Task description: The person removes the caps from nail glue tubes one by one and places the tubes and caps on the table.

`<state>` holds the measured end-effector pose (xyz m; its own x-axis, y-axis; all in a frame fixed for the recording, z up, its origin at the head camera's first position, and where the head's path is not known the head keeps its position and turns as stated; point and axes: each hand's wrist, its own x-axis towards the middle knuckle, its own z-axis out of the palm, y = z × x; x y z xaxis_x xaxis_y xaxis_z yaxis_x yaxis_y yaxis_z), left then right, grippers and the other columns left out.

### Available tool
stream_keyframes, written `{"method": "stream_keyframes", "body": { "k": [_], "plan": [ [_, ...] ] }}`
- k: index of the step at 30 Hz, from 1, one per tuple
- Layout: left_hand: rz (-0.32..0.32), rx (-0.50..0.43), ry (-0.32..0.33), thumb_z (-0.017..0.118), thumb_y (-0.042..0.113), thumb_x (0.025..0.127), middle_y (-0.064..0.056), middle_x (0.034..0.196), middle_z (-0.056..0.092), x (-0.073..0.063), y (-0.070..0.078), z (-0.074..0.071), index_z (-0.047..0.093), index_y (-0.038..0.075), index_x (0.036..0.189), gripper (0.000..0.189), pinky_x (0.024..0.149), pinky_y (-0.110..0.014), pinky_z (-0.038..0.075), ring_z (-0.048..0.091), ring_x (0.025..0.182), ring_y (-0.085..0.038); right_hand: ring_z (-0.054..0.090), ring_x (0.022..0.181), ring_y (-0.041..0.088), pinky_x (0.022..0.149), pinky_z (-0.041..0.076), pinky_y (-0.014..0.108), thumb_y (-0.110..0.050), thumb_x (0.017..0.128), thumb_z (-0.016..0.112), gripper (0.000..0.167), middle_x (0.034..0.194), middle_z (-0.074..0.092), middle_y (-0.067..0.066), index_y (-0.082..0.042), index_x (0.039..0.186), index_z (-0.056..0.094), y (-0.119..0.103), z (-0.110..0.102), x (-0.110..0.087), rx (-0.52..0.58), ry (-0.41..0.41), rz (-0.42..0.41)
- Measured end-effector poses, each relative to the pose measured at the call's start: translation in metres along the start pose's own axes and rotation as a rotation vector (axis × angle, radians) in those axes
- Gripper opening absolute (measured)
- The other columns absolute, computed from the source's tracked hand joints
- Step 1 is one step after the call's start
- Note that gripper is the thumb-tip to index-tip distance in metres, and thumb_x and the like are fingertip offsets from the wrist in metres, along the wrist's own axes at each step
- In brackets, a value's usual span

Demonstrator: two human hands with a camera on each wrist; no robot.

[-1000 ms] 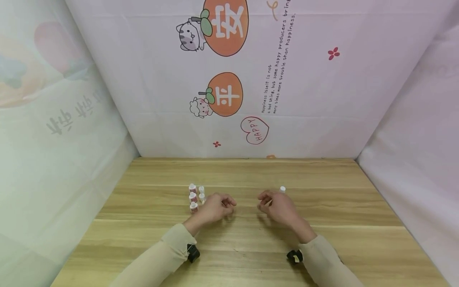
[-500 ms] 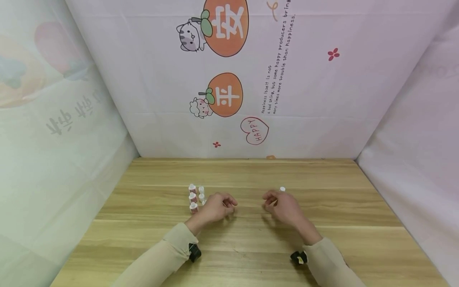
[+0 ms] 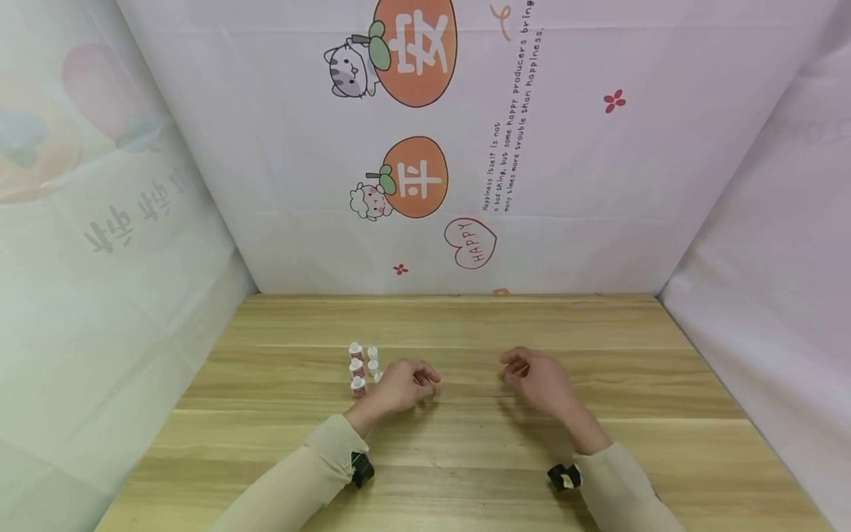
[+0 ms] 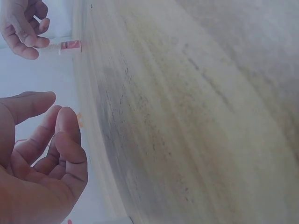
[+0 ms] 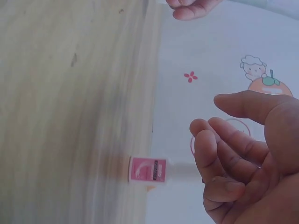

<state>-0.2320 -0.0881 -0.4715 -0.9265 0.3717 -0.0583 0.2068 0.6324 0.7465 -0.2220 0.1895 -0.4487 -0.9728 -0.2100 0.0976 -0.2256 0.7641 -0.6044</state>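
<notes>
My left hand [image 3: 402, 386] hovers over the table with its fingers loosely curled and nothing between them. Behind it, to the left, stand several small bottles: a column with white tops and pink-red labels [image 3: 357, 369], and a column of smaller white pieces [image 3: 373, 365], the nearest partly hidden by the hand. Over on the right, my right hand [image 3: 540, 380] is also loosely curled and holds nothing. One bottle with a pink label [image 5: 148, 169] stands upright beyond its fingers in the right wrist view; in the head view the hand hides it.
The wooden table [image 3: 452, 458] runs back to a white printed cloth wall [image 3: 565, 236]. White cloth also closes off the left side [image 3: 153, 295] and the right side [image 3: 764, 310]. A black wrist camera [image 3: 564, 476] sits under the right cuff.
My right hand has drawn away to the right, and the white bottle top seen behind it earlier is now hidden. The left hand has barely moved.
</notes>
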Motion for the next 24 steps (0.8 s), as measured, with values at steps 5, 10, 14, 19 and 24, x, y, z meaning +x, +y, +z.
{"method": "stream_keyframes", "body": {
  "k": [5, 10, 14, 19, 24],
  "plan": [
    [0.003, -0.030, -0.009, 0.068, 0.010, 0.091, 0.000, 0.086, 0.067, -0.002, -0.001, 0.001, 0.073, 0.007, 0.103, 0.014, 0.063, -0.023, 0.049, 0.058, 0.075, -0.010, 0.064, 0.082, 0.014, 0.072, 0.053, 0.035, -0.020, 0.093, 0.068, 0.019, 0.094, 0.074, 0.000, -0.011, 0.110, 0.070, 0.004, -0.006, -0.001, 0.000, 0.042, -0.011],
    [0.007, -0.032, -0.011, 0.067, 0.010, 0.090, 0.000, 0.085, 0.067, -0.001, -0.001, 0.002, 0.073, 0.007, 0.103, 0.015, 0.062, -0.023, 0.048, 0.058, 0.074, -0.010, 0.065, 0.082, 0.016, 0.072, 0.053, 0.036, -0.020, 0.093, 0.068, 0.018, 0.094, 0.074, 0.002, -0.011, 0.109, 0.071, 0.007, -0.011, 0.000, -0.009, 0.064, -0.019],
    [0.008, -0.001, 0.000, 0.066, 0.011, 0.090, 0.001, 0.086, 0.068, 0.001, -0.001, 0.003, 0.074, 0.009, 0.102, 0.014, 0.064, -0.023, 0.048, 0.057, 0.075, -0.009, 0.066, 0.082, 0.017, 0.071, 0.053, 0.035, -0.020, 0.092, 0.068, 0.019, 0.093, 0.074, 0.003, -0.010, 0.108, 0.071, 0.011, -0.014, 0.000, -0.001, 0.078, -0.021],
    [0.009, 0.026, 0.007, 0.066, 0.011, 0.090, 0.003, 0.085, 0.068, 0.003, 0.000, 0.003, 0.075, 0.011, 0.101, 0.014, 0.064, -0.023, 0.047, 0.057, 0.075, -0.008, 0.066, 0.082, 0.018, 0.070, 0.052, 0.034, -0.022, 0.091, 0.071, 0.023, 0.091, 0.074, 0.003, -0.009, 0.111, 0.070, 0.016, -0.017, 0.002, -0.002, 0.103, 0.002],
    [-0.001, 0.012, -0.007, 0.066, 0.013, 0.092, 0.002, 0.086, 0.068, 0.003, 0.002, 0.004, 0.074, 0.011, 0.103, 0.014, 0.065, -0.023, 0.047, 0.057, 0.075, -0.008, 0.067, 0.081, 0.018, 0.068, 0.052, 0.035, -0.020, 0.091, 0.070, 0.022, 0.090, 0.074, 0.003, -0.009, 0.110, 0.070, 0.019, -0.020, 0.004, -0.023, 0.133, 0.024]
  ]
}}
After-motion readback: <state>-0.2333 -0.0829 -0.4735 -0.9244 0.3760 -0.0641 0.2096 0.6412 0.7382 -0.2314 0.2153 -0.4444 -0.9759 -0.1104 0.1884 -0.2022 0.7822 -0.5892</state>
